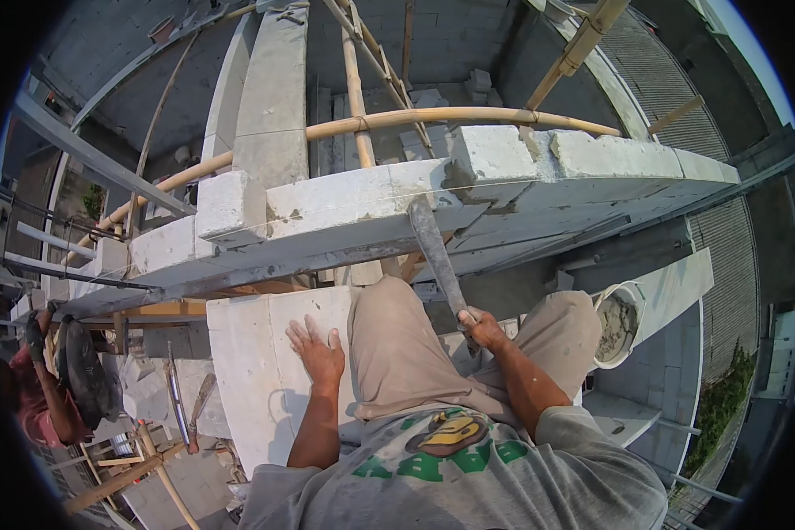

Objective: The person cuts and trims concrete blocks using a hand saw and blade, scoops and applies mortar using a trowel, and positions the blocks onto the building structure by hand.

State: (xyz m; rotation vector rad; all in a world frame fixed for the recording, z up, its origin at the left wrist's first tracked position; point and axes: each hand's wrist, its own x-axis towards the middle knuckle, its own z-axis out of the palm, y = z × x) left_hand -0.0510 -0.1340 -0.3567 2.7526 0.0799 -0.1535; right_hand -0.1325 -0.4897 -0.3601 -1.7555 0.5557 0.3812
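Observation:
My left hand (316, 352) lies flat, fingers spread, on a pale lightweight block surface (238, 353) beside my left knee. My right hand (484, 329) is closed around the lower end of a long, flat, machete-like blade (435, 250) with a dusty grey face. The blade's far end is up at the white block wall (353, 199), near a gap in the top course; whether it touches the wall I cannot tell. Upright on that wall stand two raised blocks, one left (230, 208) and one at the middle (495, 155). A thin string runs along the wall.
A white bucket of grey mortar (617, 325) stands beside my right knee. Bamboo poles (450, 115) cross behind the wall. Deep drops lie on both sides. At far left another person (49, 397) in a red shirt is beside a black round container (87, 371).

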